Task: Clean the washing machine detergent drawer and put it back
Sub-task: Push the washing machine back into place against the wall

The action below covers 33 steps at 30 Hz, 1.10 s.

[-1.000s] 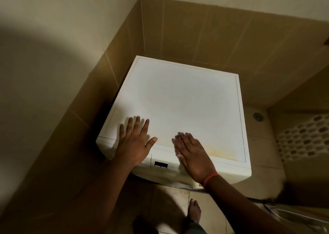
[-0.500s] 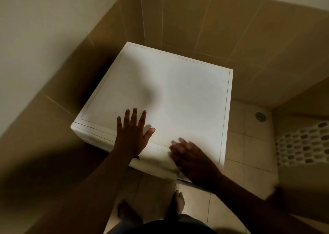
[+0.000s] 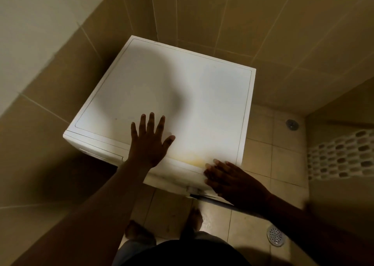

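White washing machine: right hand slid off top, seemingly to front edge

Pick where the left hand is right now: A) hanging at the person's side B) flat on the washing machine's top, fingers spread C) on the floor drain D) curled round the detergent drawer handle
B: the left hand lies palm down with straight, spread fingers on the white top of the washing machine, near its front edge; the right hand is at the front right corner.
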Available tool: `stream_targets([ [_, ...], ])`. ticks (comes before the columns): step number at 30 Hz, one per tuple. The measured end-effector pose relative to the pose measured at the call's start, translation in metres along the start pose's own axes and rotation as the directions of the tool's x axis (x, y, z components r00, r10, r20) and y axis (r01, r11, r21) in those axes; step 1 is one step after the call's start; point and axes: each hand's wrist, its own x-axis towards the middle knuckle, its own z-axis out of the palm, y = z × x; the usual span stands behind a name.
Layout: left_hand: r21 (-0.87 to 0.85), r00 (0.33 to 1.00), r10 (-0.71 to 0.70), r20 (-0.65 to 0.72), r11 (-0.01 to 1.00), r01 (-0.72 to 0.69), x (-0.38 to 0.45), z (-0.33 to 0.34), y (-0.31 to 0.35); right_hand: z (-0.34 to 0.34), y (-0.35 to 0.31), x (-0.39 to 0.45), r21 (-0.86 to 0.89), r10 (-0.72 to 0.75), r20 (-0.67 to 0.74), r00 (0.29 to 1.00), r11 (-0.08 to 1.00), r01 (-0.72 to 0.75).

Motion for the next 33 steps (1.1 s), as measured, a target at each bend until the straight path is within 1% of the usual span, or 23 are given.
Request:
stream_targets([
  [5,0.003,0.999,0.032,-0.034,0.999,-0.032,-0.013,0.002,-0.018,-0.013,-0.026,0.06,0.027,0.005,-0.03,1.0,1.0,-0.005],
  [8,-0.002,0.999,0.011,-0.043,1.0,-0.011,-0.023,-0.001,-0.045,-0.023,-0.046,0.107,0.039,0.008,-0.022,1.0,0.999,-0.007],
  [12,-0.015,0.998,-0.029,-0.051,1.0,0.028,-0.042,-0.001,-0.095,-0.031,-0.073,0.176,0.081,0.028,-0.01,1.0,0.996,-0.027],
  [20,-0.113,0.984,-0.17,-0.046,0.98,0.164,-0.085,-0.001,-0.227,-0.052,-0.142,0.332,0.06,-0.016,-0.09,0.996,0.998,0.021],
  [24,-0.099,0.975,-0.215,-0.047,0.973,0.21,-0.114,0.008,-0.267,-0.063,-0.165,0.413,-0.052,-0.087,-0.085,0.993,0.995,0.082],
  [26,-0.09,0.981,-0.186,-0.058,0.98,0.18,-0.129,0.019,-0.279,-0.07,-0.173,0.443,-0.103,-0.114,-0.088,0.99,0.989,0.105],
  [30,-0.095,0.986,-0.165,-0.036,0.982,0.161,-0.151,0.033,-0.292,-0.066,-0.199,0.482,-0.177,-0.249,-0.071,0.966,0.956,0.233],
  [31,-0.09,0.987,-0.158,-0.026,0.984,0.155,-0.154,0.033,-0.292,-0.061,-0.202,0.485,-0.221,-0.256,-0.068,0.964,0.946,0.236],
  [32,-0.095,0.986,-0.165,-0.014,0.982,0.163,-0.157,0.032,-0.292,-0.061,-0.205,0.481,-0.21,-0.217,-0.011,0.976,0.955,0.21],
  [33,-0.096,0.983,-0.181,-0.014,0.979,0.179,-0.159,0.033,-0.294,-0.055,-0.206,0.474,-0.236,-0.183,0.033,0.983,0.954,0.186],
])
